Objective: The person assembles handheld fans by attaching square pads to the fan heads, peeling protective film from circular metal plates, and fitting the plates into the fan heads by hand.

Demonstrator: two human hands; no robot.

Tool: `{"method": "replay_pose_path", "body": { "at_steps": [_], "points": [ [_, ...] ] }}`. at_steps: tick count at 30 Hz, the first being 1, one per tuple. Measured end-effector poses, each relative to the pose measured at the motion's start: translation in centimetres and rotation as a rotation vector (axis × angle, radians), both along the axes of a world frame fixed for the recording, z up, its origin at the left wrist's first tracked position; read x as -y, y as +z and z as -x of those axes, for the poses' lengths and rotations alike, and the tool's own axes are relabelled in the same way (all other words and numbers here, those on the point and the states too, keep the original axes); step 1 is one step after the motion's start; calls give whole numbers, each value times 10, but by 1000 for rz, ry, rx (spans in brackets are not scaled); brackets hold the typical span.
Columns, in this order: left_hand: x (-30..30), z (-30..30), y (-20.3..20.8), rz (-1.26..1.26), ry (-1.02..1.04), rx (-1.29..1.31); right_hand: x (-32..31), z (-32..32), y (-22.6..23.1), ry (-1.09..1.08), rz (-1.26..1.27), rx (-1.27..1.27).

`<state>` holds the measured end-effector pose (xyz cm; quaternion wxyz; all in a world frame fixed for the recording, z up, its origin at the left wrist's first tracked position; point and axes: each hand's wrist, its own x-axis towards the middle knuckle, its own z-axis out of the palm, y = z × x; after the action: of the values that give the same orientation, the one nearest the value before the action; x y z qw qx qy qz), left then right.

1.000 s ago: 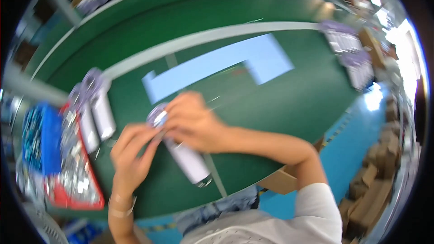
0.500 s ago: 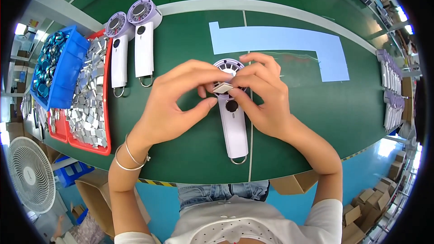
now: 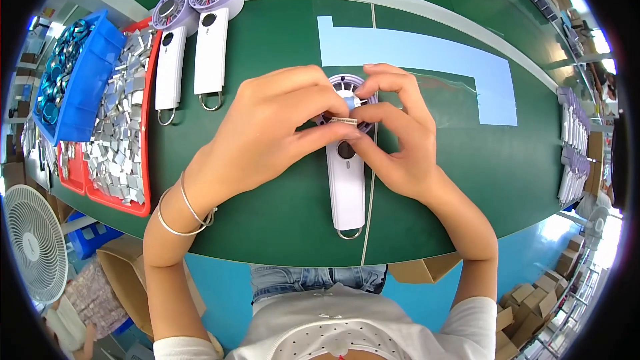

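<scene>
Before me on the green table lies a white and lavender handheld fan (image 3: 347,193), its round grille partly hidden under my fingers. Above that grille, my left hand (image 3: 267,127) pinches a small flat silver-white square piece (image 3: 345,121), seen nearly edge-on. The thumb and index finger of my right hand (image 3: 401,137) close on the piece's right end, while its other fingers stay curled. A small light-blue patch (image 3: 351,102) shows between the fingertips; whether it is film on the piece or part of the fan, I cannot tell.
To the left, a red tray (image 3: 143,153) holds many silver squares, beside a blue bin (image 3: 83,97) of round teal-rimmed parts. Two more fans (image 3: 212,53) lie at back left. A light-blue L-shaped sheet (image 3: 413,50) is ahead; stacked fans (image 3: 575,120) stand at far right.
The square piece has tipped from showing its flat face to nearly edge-on. My left thumb has closed in onto it, and the view has shifted slightly.
</scene>
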<state>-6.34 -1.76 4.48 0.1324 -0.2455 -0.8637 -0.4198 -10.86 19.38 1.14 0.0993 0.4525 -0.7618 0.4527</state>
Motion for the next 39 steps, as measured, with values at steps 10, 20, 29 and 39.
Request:
{"method": "replay_pose_path", "body": {
  "at_steps": [10,20,29,39],
  "points": [
    [-1,-2,-1,-136,73,142,5,-2,2,-52,-3,12],
    [-3,-4,-12,-218,104,188,-1,1,27,-94,-258,-367],
    [-16,-10,-63,-250,116,165,6,5,34,-97,-414,-317],
    [-20,-10,-67,-273,140,116,3,7,37,-89,-469,-317]
  ]
}}
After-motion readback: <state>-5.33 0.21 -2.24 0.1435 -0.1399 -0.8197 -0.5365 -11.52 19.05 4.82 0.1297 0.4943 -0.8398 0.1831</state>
